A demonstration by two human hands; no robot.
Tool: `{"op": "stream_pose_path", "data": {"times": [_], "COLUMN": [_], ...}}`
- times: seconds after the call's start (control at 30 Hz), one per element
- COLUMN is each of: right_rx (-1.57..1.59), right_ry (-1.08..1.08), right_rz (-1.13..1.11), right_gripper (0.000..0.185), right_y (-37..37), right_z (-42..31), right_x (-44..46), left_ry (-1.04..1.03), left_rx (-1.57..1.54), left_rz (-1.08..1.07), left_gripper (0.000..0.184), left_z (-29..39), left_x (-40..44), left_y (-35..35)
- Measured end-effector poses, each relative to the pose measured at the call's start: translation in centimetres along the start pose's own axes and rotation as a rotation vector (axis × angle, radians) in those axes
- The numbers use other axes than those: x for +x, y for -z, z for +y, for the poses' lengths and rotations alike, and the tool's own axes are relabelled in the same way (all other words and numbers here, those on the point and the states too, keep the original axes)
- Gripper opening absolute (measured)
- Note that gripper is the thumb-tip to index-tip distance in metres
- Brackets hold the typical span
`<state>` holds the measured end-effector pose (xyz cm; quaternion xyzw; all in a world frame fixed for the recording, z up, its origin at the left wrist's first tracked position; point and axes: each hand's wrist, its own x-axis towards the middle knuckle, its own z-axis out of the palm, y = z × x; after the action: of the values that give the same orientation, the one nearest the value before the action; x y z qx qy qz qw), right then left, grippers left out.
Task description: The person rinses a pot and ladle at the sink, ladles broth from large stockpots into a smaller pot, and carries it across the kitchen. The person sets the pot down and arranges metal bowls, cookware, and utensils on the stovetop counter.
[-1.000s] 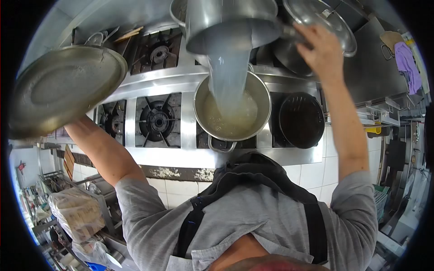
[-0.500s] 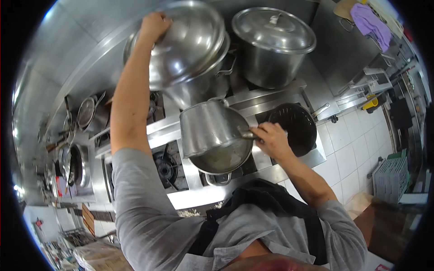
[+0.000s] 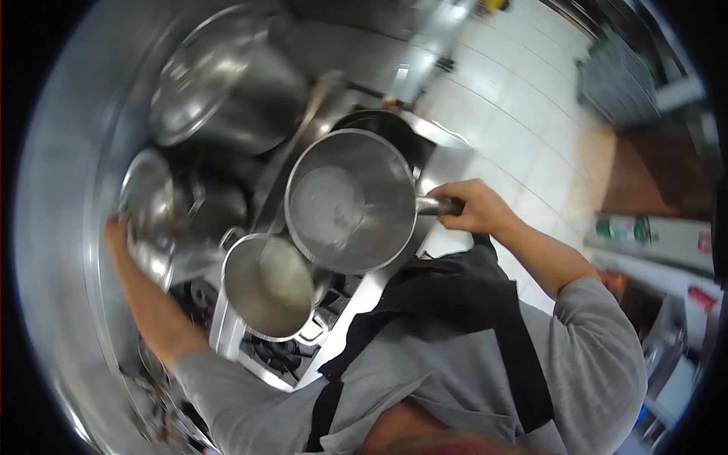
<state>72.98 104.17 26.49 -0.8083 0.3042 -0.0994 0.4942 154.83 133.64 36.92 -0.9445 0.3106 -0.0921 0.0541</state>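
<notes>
My right hand (image 3: 479,206) is closed around the handle of a metal saucepan (image 3: 387,216). Its open mouth faces me, and only a little wet residue shows at the bottom. Just left of it stands a two-handled pot (image 3: 241,292) with cloudy pale liquid, on the stove. My left hand (image 3: 116,230) is at the far edge of a large domed lid (image 3: 148,193), its fingers curled there and partly hidden. The lid tilts over a big metal pot (image 3: 220,193).
A tall lidded stockpot (image 3: 258,102) stands at the back. Behind the saucepan, a black pan (image 3: 409,144) sits on the stove. White floor tiles (image 3: 504,91) stretch to the right, with a grey crate (image 3: 618,80) on them.
The saucepan, tipped over the two-handled pot before, has swung right and turned mouth up. My view has rotated to the right. My left hand stays at the lid.
</notes>
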Motion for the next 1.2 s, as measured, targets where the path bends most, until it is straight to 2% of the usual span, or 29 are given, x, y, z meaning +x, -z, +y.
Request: {"op": "stream_pose_path", "data": {"times": [0.07,0.1,0.17,0.2,0.27,0.3,0.33,0.37,0.4,0.43,0.47,0.5,0.53,0.57,0.6,0.63,0.67,0.7,0.73,0.8,0.83,0.93,0.97,1.0,1.03,1.1,1.2], "right_rx": [0.001,0.003,-0.047,-0.044,-0.028,-0.03,-0.099,-0.171,-0.162,-0.25,-0.345,-0.375,-0.42,-0.42,-0.462,-0.468,-0.406,-0.416,-0.376,-0.256,-0.336,-0.296,-0.279,-0.422,-0.364,-0.15,-0.177], "right_ry": [-0.161,-0.184,-0.39,-0.398,-0.673,-0.67,-0.773,-0.864,-0.857,-0.949,-1.036,-1.151,-1.261,-1.357,-1.459,-1.486,-1.518,-1.548,-1.58,-1.565,-1.502,-1.53,-1.457,-1.284,-1.275,-1.312,-1.183], "right_rz": [0.145,0.174,0.401,0.415,0.55,0.556,0.574,0.607,0.628,0.622,0.617,0.536,0.458,0.406,0.494,0.472,0.433,0.418,0.459,0.374,0.453,0.402,0.401,0.489,0.484,0.515,0.584], "right_gripper": [0.041,0.041,0.041,0.041,0.043,0.043,0.043,0.043,0.043,0.041,0.039,0.035,0.032,0.031,0.034,0.037,0.04,0.045,0.05,0.05,0.046,0.034,0.033,0.032,0.029,0.024,0.021], "right_y": [3.7,5.5,9.1,10.8,14.5,15.9,17.2,19.6,21.5,22.6,23.9,24.6,26.1,28.0,28.1,28.7,30.2,31.1,31.4,33.0,33.6,37.5,38.5,39.1,41.6,48.7,56.5], "right_z": [4.9,7.3,12.2,15.0,21.1,24.5,28.3,32.5,36.1,39.2,42.0,44.9,46.5,45.6,49.0,50.6,49.2,49.3,51.7,55.4,54.5,56.5,58.3,60.2,59.8,52.1,52.7], "right_x": [-4.4,-6.6,-10.8,-12.9,-16.8,-18.9,-20.8,-21.7,-22.8,-24.3,-25.4,-26.6,-27.9,-28.1,-29.7,-31.0,-31.4,-31.7,-32.4,-32.8,-31.6,-25.9,-24.5,-23.1,-20.2,-11.8,-3.6], "left_ry": [0.129,0.221,0.116,0.101,-0.013,-0.071,-0.129,-0.13,-0.09,-0.06,-0.239,-0.17,-0.216,-0.372,-0.565,-0.69,-0.768,-0.649,-0.572,-0.555,-0.574,-0.545,-0.533,-0.521,-0.487,-0.446,-0.611], "left_rx": [0.096,0.123,0.077,0.071,-0.293,-0.442,-0.597,-0.952,-1.126,-1.298,-1.199,-1.405,-1.29,-1.088,-0.678,-0.44,-0.643,-0.835,-0.926,-0.889,-0.807,-0.555,-0.508,-0.539,-0.541,-0.55,-0.465], "left_rz": [0.137,0.152,0.381,0.385,0.489,0.486,0.489,0.396,0.226,0.071,-0.082,-0.476,-0.668,-0.733,-0.713,-0.919,-1.053,-1.227,-1.298,-1.132,-1.028,-0.898,-0.869,-0.868,-0.87,-0.881,-0.764], "left_gripper": [0.07,0.073,0.065,0.065,0.054,0.049,0.044,0.039,0.035,0.032,0.029,0.029,0.03,0.034,0.039,0.047,0.047,0.046,0.044,0.047,0.049,0.053,0.053,0.053,0.053,0.052,0.051], "left_z": [1.5,5.6,9.5,13.5,23.6,29.8,36.6,43.1,51.7,59.5,66.3,71.7,76.5,79.3,82.9,85.8,87.6,90.0,91.3,93.4,94.0,96.6,98.1,100.0,102.0,106.3,115.6], "left_x": [-1.4,-3.4,-3.9,-4.5,-10.1,-13.7,-17.2,-20.4,-25.0,-28.5,-31.5,-33.7,-35.3,-36.3,-38.5,-40.0,-41.5,-42.4,-42.8,-42.1,-41.0,-35.7,-33.7,-31.6,-29.4,-25.5,-17.5], "left_y": [0.8,3.3,4.5,5.4,7.7,8.2,8.2,7.0,7.9,7.4,7.6,5.5,3.6,-3.3,-5.3,-7.5,-9.2,-8.2,-10.5,-11.2,-11.7,-11.1,-11.1,-11.7,-12.3,-14.0,-15.7]}}
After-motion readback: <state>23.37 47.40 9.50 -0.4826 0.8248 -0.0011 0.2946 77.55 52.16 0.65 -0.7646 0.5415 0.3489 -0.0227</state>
